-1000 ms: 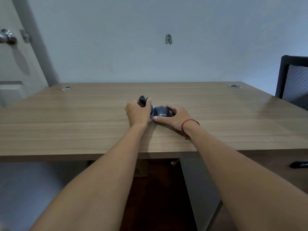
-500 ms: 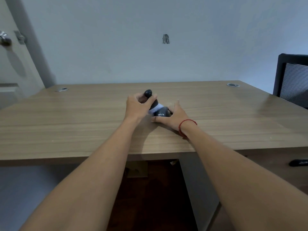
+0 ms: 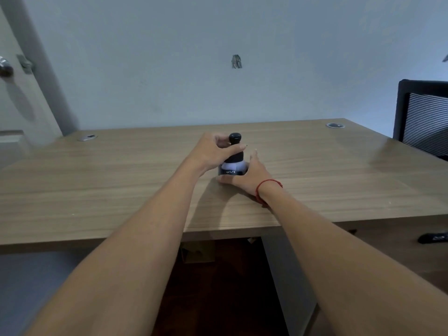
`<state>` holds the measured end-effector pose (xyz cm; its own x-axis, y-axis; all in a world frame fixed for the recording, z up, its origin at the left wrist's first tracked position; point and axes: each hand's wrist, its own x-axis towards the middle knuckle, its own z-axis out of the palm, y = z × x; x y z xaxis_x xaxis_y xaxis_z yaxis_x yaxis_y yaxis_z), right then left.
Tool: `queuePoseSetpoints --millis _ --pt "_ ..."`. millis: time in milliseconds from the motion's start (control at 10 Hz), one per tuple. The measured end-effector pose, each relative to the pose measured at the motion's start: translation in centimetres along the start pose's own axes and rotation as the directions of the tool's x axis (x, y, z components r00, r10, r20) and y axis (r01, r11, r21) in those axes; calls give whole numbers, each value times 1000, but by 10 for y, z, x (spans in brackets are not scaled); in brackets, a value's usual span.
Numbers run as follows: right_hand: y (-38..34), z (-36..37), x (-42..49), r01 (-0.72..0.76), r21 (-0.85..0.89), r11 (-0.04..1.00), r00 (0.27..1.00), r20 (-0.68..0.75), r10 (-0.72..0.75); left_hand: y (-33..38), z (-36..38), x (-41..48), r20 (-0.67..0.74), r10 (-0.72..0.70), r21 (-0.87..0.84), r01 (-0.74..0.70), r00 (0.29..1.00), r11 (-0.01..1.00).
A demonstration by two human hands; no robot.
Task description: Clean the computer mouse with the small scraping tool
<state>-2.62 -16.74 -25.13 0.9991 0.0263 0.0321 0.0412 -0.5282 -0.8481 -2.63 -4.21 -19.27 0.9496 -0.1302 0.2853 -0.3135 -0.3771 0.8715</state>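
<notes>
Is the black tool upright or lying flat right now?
Upright: the black tool stands on end, rounded top up, gripped by the left hand above the mouse.

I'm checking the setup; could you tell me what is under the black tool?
Under the black tool, held by the left hand, sits a dark object on the desk; the right hand covers its right side.

Both bare forearms are stretched forward, converging. The left hand is raised and curled — thumb and fingers closed in a pinch. The right hand is held lower, cupped — its wrist laid flat.
</notes>
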Motion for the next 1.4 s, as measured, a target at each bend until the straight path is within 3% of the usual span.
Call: queuePoseSetpoints --millis 200,300,500,800,1100,1200,1300,1400 --pt "-1 0 -4 18 -16 1000 1000 15 -18 -19 9 -1 -290 37 57 -21 956 998" --pt "3 2 1 7 16 1000 1000 19 -7 -15 3 -2 -258 69 87 -48 964 995" --pt "2 1 -5 48 -2 999 999 -8 -48 -44 -9 -11 -307 133 359 -15 942 933" --pt "-3 -8 -10 137 -26 990 989 -47 -138 -64 -21 -35 -136 73 638 31 988 769" --pt "-2 -9 20 82 -90 993 996 -31 -85 -60 4 -19 -136 30 673 70 990 737" --pt "-4 -10 14 47 -35 998 999 -12 -47 -65 1 -19 -164 -10 608 109 986 787" --pt "1 -7 3 7 -64 998 1000 -1 -7 -71 1 -29 -203 -40 585 154 978 796" --pt "3 -11 -2 58 -142 988 998 12 -57 -64 1 -40 -232 -75 574 199 970 794"
